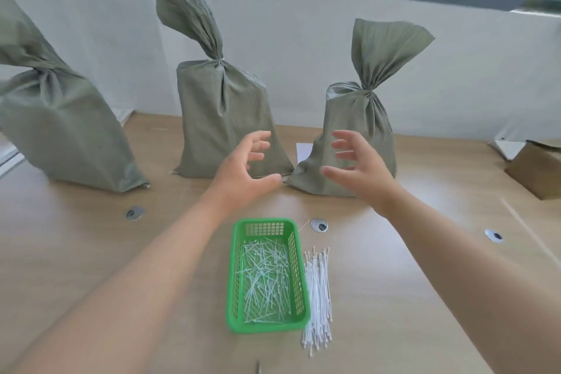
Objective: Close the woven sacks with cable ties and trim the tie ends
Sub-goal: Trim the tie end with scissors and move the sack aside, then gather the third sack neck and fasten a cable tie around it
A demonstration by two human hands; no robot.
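Left hand (246, 167) and right hand (358, 167) hover wide open and empty just before the grey-green woven plastic sack (364, 112) standing at one o'clock, whose soft, slippery cloth probably slumps under load, so its cinched neck looks the surest hold.

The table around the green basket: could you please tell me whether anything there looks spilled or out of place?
One small thing: a thin white strip, seemingly a tie offcut, lies loose on the table beside the round metal grommet, outside the green basket that holds the other offcuts. The unused ties lie neatly bundled.
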